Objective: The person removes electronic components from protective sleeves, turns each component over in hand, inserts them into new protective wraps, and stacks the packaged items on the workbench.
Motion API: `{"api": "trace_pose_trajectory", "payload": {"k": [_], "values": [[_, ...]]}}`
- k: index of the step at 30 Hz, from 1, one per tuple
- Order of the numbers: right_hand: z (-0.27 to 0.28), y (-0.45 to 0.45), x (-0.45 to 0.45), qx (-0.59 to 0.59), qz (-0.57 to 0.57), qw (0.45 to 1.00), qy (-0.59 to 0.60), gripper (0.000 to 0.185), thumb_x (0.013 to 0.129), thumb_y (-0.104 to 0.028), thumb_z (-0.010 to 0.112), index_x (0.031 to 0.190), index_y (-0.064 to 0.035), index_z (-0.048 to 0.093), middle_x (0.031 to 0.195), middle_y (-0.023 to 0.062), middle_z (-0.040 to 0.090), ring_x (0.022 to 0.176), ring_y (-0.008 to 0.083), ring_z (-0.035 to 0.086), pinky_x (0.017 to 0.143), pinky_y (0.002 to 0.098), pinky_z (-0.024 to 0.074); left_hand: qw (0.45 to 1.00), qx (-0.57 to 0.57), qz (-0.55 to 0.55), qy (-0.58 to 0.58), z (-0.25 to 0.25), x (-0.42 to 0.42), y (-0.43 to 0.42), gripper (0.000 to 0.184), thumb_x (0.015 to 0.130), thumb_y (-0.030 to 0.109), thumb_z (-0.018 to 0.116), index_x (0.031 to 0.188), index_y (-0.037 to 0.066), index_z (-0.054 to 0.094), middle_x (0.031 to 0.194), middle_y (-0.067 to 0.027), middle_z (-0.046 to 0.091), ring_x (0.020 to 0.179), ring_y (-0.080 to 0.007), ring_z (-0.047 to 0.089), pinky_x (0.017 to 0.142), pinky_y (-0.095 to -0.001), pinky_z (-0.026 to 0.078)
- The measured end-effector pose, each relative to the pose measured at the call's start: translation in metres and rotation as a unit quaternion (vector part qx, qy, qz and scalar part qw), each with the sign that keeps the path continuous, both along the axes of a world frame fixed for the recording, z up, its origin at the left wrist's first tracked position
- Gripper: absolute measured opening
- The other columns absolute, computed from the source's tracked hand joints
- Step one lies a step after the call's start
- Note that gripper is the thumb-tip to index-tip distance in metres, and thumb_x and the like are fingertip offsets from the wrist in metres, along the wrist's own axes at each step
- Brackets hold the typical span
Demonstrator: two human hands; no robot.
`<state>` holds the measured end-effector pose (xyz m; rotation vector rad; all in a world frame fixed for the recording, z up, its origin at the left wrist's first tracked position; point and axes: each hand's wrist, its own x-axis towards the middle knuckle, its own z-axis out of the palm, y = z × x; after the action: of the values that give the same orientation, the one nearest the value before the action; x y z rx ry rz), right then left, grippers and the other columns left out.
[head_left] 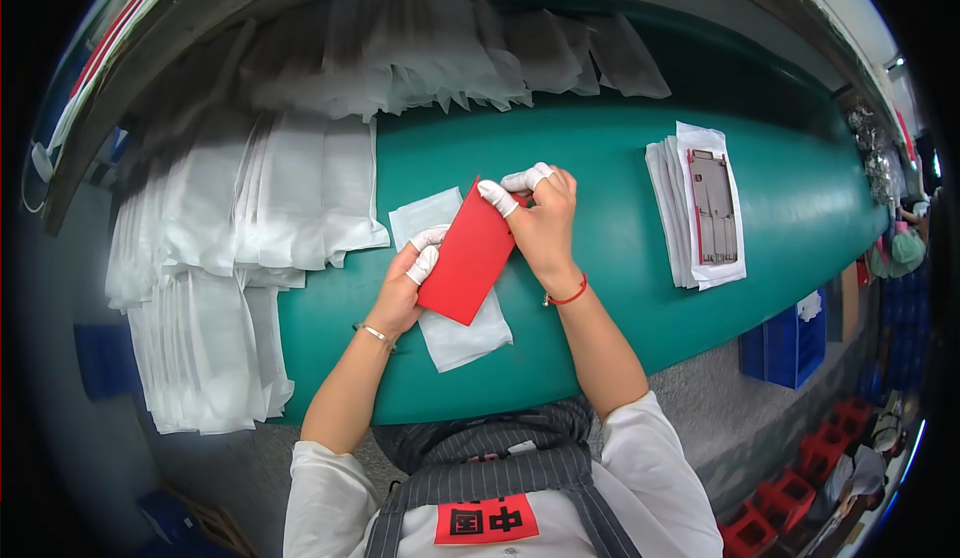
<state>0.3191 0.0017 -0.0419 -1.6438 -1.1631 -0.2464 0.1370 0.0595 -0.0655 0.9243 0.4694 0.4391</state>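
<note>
A flat red rectangular piece [467, 258] is held tilted above the green table between both hands. My left hand [405, 283], with white covers on its fingertips, grips its lower left edge. My right hand [541, 220], also with white-covered fingers, pinches its upper right corner. Under the piece a white pouch [465, 336] lies on the table, partly hidden by it. To the right sits a small stack of white pouches [672, 220], with a grey frame-like part with red edges [713, 208] on top.
Many white pouches [285, 193] are spread in overlapping rows over the left and far side of the green table [590, 323]. Blue bins [785, 346] stand below its right edge. Red stools [790, 493] are on the floor at lower right.
</note>
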Motion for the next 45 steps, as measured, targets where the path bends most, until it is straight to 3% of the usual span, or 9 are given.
{"api": "trace_pose_trajectory", "payload": {"k": [4,8,15,19,22,24,26,34,45], "values": [[-0.003,-0.003,0.004,-0.060,0.030,0.997,0.048,0.030,0.065,-0.028,0.071,0.074,-0.0026,0.059,0.071,0.0051,0.053,0.069,0.0216,0.048,0.076,0.0355,0.0345,1.000,-0.006,0.005,-0.001,-0.003,0.000,0.001,0.030,0.092,0.017,0.040,0.118,0.002,0.043,0.116,-0.0053,0.049,0.105,-0.0123,0.048,0.089,-0.0257,0.039],[0.013,-0.007,-0.016,-0.141,0.037,0.987,-0.066,0.072,0.047,-0.045,0.078,0.099,0.0001,0.056,0.088,0.0094,0.050,0.085,0.0263,0.046,0.081,0.0364,0.0340,0.999,-0.024,0.036,-0.001,-0.002,0.000,0.000,0.029,0.092,0.015,0.039,0.117,0.002,0.044,0.115,-0.0051,0.049,0.105,-0.0123,0.048,0.089,-0.0254,0.039],[-0.001,0.000,-0.007,-0.112,0.051,0.992,0.031,0.048,0.050,-0.037,0.080,0.067,-0.0044,0.049,0.071,0.0052,0.050,0.069,0.0218,0.047,0.071,0.0354,0.0351,0.999,0.037,0.009,0.021,-0.003,-0.002,0.001,0.028,0.092,0.014,0.039,0.115,0.002,0.045,0.114,-0.0052,0.050,0.104,-0.0116,0.047,0.089,-0.0250,0.038],[-0.009,0.002,0.002,-0.066,0.049,0.982,0.172,0.030,0.065,-0.013,0.072,0.054,-0.0004,0.048,0.056,0.0056,0.051,0.046,0.0204,0.047,0.042,0.0313,0.0336,0.997,0.061,-0.021,0.041,0.000,0.002,-0.001,0.027,0.092,0.014,0.039,0.114,0.001,0.048,0.113,-0.0055,0.051,0.104,-0.0114,0.047,0.089,-0.0244,0.038],[-0.006,0.005,0.002,0.013,0.099,0.966,0.240,0.025,0.066,-0.022,0.073,0.070,-0.0015,0.059,0.069,0.0075,0.056,0.064,0.0221,0.054,0.058,0.0321,0.0423,0.999,0.014,0.018,0.030,-0.005,0.001,-0.003,0.028,0.092,0.015,0.038,0.115,0.002,0.046,0.114,-0.0058,0.050,0.104,-0.0121,0.047,0.089,-0.0254,0.038],[0.004,-0.007,-0.003,-0.151,0.105,0.982,0.044,0.094,0.051,-0.048,0.077,0.122,0.0010,0.039,0.116,0.0181,0.042,0.107,0.0340,0.040,0.092,0.0413,0.0323,0.997,-0.011,0.077,-0.011,-0.002,0.004,0.000,0.030,0.093,0.017,0.038,0.118,0.002,0.043,0.115,-0.0062,0.049,0.104,-0.0130,0.048,0.090,-0.0265,0.039],[0.002,-0.007,-0.015,-0.218,0.135,0.966,-0.034,0.120,0.035,-0.055,0.078,0.126,0.0069,0.030,0.117,0.0240,0.038,0.110,0.0390,0.035,0.097,0.0454,0.0262,0.995,-0.006,0.099,-0.011,0.002,0.005,0.001,0.031,0.093,0.018,0.038,0.120,0.003,0.040,0.116,-0.0061,0.048,0.105,-0.0136,0.048,0.090,-0.0275,0.039],[0.000,0.001,-0.005,-0.106,0.074,0.992,0.005,0.072,0.042,-0.047,0.079,0.088,0.0027,0.055,0.086,0.0115,0.054,0.082,0.0257,0.050,0.084,0.0371,0.0340,0.996,0.008,0.085,-0.016,-0.002,0.003,0.001,0.032,0.093,0.019,0.038,0.119,0.001,0.040,0.117,-0.0066,0.047,0.106,-0.0131,0.047,0.090,-0.0266,0.038],[-0.006,-0.005,0.014,-0.126,0.017,0.981,0.147,0.030,0.067,-0.028,0.072,0.062,-0.0048,0.053,0.057,0.0044,0.051,0.055,0.0207,0.049,0.074,0.0338,0.0361,0.999,0.044,0.023,-0.001,-0.008,0.001,0.001,0.030,0.092,0.017,0.039,0.117,0.001,0.044,0.114,-0.0054,0.050,0.104,-0.0122,0.048,0.090,-0.0247,0.037]]}}
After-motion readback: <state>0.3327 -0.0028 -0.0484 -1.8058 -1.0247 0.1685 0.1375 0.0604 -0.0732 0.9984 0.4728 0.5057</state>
